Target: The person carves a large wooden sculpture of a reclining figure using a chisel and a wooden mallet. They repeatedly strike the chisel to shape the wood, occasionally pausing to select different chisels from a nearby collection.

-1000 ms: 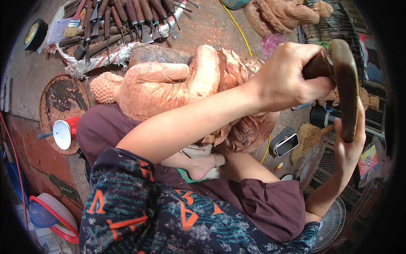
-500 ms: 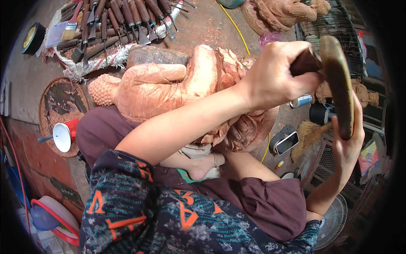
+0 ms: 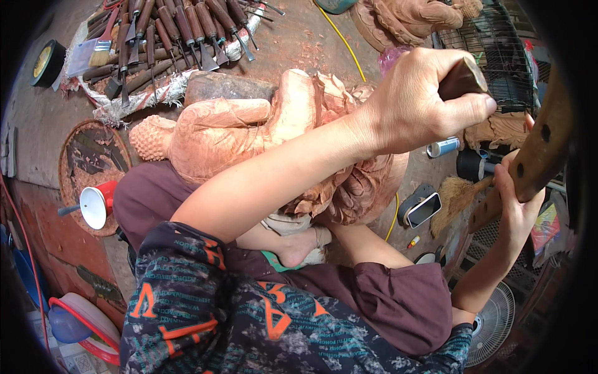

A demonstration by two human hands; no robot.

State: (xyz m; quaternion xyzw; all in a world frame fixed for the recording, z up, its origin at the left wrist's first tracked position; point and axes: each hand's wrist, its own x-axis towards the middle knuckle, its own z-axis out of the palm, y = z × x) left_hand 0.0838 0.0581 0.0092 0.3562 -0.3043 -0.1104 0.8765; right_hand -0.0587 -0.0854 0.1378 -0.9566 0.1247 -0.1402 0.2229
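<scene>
My left hand (image 3: 417, 103) is wrapped around a chisel whose dark wooden handle end (image 3: 467, 81) sticks out past the thumb; its blade is hidden behind the hand. At the right, my right hand (image 3: 520, 202) grips a flat wooden mallet (image 3: 548, 134) with dark holes in its face, held apart from the chisel. A reddish carved wooden figure (image 3: 218, 146) lies on its side across my lap area, its knobbly head to the left. Its far right part, near the chisel, is partly covered by my left forearm and hand.
Several chisels (image 3: 187, 25) lie on white sacking at the far left. Nearby are a round tray (image 3: 71, 140) of wood chips, a red-and-white cup (image 3: 93, 206), a phone (image 3: 423, 210), a straw broom (image 3: 458, 199), a fan (image 3: 492, 324) and another carving (image 3: 411, 22).
The mallet has swung away from the chisel's end to the right, its holed face now turned into view. My left hand has shifted slightly right with the chisel.
</scene>
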